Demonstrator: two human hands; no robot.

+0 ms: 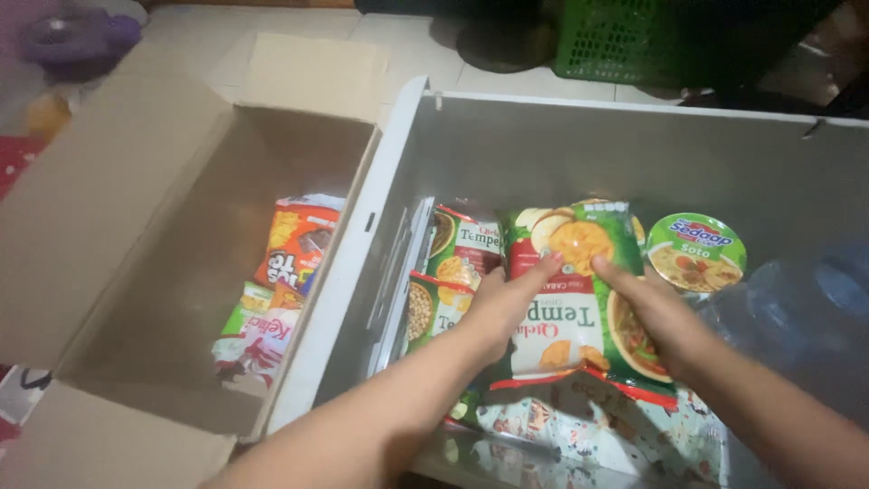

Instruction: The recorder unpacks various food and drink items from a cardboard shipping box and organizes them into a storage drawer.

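Both my hands reach into a grey-white bin [579, 145]. My left hand [507, 303] grips the left edge of a green, red and white snack bag [566, 299], thumb on its front. The fingers of my right hand [647, 303] press on the bag's right side. That bag lies on top of other packets. Two similar snack bags [453, 263] stand to its left. A round cup of noodles with a green lid [695, 252] sits behind my right hand.
An open cardboard box [136, 226] stands left of the bin, with an orange snack bag [297, 243] and other packets at its bottom. A clear bluish plastic bottle [806, 308] lies at the bin's right. A green crate [625, 41] stands on the tiled floor behind.
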